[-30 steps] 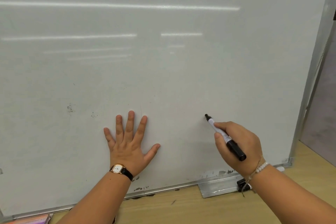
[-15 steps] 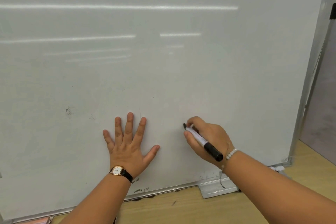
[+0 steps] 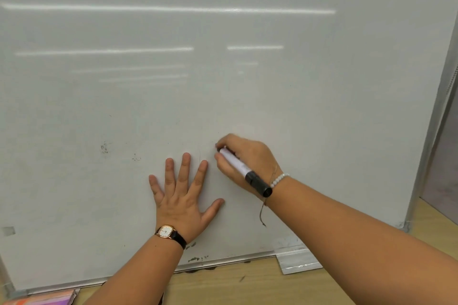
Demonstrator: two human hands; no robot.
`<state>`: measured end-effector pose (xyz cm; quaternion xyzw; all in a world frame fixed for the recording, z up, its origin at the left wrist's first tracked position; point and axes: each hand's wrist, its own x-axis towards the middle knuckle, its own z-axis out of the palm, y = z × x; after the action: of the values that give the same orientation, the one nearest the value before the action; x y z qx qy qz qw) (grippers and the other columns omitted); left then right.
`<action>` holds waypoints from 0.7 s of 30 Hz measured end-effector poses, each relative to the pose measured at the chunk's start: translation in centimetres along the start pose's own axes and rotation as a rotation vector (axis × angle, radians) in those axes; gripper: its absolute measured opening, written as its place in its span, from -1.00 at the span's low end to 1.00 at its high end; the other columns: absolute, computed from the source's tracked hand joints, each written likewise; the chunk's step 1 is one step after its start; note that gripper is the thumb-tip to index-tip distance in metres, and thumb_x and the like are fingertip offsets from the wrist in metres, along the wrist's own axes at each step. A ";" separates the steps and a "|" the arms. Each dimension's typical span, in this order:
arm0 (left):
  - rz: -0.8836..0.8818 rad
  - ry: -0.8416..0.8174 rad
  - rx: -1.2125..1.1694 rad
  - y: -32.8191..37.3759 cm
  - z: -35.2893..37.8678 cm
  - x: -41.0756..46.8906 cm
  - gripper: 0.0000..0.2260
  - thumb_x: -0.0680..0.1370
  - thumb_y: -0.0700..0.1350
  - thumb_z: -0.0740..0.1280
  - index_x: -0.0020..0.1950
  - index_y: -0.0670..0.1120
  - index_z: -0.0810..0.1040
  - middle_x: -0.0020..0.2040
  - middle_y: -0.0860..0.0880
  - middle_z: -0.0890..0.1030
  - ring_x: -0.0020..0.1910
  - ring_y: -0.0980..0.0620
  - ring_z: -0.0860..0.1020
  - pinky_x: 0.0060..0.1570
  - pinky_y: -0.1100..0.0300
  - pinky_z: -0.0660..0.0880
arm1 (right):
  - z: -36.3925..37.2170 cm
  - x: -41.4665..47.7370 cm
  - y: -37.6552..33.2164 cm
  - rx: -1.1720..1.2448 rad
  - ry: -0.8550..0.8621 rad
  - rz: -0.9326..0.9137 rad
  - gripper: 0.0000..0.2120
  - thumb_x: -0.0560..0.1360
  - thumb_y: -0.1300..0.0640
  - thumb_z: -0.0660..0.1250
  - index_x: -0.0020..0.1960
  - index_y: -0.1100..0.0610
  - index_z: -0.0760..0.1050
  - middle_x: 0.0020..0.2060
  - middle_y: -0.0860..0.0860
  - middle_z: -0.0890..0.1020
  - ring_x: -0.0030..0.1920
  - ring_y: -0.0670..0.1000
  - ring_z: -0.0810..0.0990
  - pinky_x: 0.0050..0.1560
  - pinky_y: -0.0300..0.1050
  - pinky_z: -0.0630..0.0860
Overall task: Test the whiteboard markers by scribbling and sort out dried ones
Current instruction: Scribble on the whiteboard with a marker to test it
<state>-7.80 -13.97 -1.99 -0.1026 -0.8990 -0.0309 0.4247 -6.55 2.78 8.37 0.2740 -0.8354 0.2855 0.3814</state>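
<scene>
One marker is under test at this moment: a white-barrelled whiteboard marker with a black end (image 3: pixel 238 166), pinched in the right hand (image 3: pixel 247 156) between thumb and curled fingers, its tip brought up to the large white glossy whiteboard (image 3: pixel 223 86). The tip is mostly hidden behind the fingertips, so I cannot tell for certain whether it touches the surface, and no fresh ink shows beside it. The left hand (image 3: pixel 182 198) lies flat on the board with fingers straight and spread, grasping nothing, pressed there as if to steady the panel. Its index finger is just beside the marker's tip, slightly below and to the left. The marker slants down to the right, its black end over the right wrist near a white bead bracelet (image 3: pixel 278 178).

The step in hand looks to be the scribble itself. The next move calls, I judge, for a short stroke across bare board, away from the left fingers, firm enough to show whether ink flows. A faint or absent line would mark the marker as dried. The board's lower edge stands on a light wooden tabletop (image 3: pixel 223 285).
</scene>
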 end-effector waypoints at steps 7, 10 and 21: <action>0.013 0.031 -0.004 0.0 0.1 0.0 -0.28 0.47 0.43 -0.11 0.56 0.14 -0.10 0.57 0.00 -0.14 0.53 -0.13 -0.17 0.39 -0.22 -0.30 | -0.6 -2.2 0.5 -0.099 -0.389 0.001 -0.85 0.54 0.09 0.21 -0.02 0.18 0.42 -0.33 0.12 0.57 -0.32 0.15 0.55 -0.26 0.01 0.53; 0.011 0.052 -0.002 0.1 0.1 0.0 -0.23 0.43 0.42 0.01 0.55 0.14 -0.10 0.57 0.02 -0.15 0.54 -0.12 -0.17 0.39 -0.22 -0.29 | -1.9 -2.0 1.9 0.079 -0.117 0.181 -0.83 0.52 0.06 0.24 0.00 0.14 0.46 -0.29 0.07 0.59 -0.31 0.06 0.55 -0.25 -0.09 0.51; 0.012 0.079 0.003 0.1 0.4 -0.1 -0.19 0.39 0.39 0.08 0.55 0.14 -0.10 0.57 0.02 -0.17 0.53 -0.12 -0.18 0.39 -0.23 -0.29 | -4.1 -3.7 5.4 0.056 0.040 0.142 -0.66 0.44 -0.09 0.15 -0.02 0.14 0.49 -0.42 -0.11 0.51 -0.45 -0.09 0.48 -0.40 -0.38 0.39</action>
<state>-8.04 -13.79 -2.29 -0.1058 -0.8810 -0.0310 0.4602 -6.20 10.22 6.26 0.2189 -0.8366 0.3403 0.3692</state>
